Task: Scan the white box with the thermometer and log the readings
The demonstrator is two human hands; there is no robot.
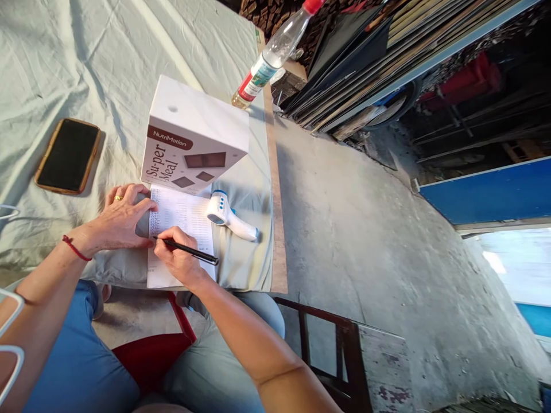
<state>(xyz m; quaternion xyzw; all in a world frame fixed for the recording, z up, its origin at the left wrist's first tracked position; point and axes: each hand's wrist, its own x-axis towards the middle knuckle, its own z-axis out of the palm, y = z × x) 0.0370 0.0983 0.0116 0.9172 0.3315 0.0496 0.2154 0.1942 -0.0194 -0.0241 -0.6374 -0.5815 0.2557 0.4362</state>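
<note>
A sheet of paper (183, 209) with printed rows and handwriting lies near the table's front edge. My right hand (183, 258) grips a black pen (193, 250), its tip at the paper's left side. With fingers spread, my left hand (124, 221) rests on the cloth, thumb and fingertip at the paper's left edge. Behind the paper stands a white box (198, 126) marked "NutriMotion Su-per Meal". A white and blue infrared thermometer (232, 217) lies by the paper's right edge, partly over it.
A phone (68, 155) in a brown case lies on the cloth-covered table (38, 51) at left. Near the right edge stands a red-capped bottle (262, 69). Stacked boards (361, 69) lean beyond the concrete floor (336, 229). A dark wooden chair (348, 344) stands at lower right.
</note>
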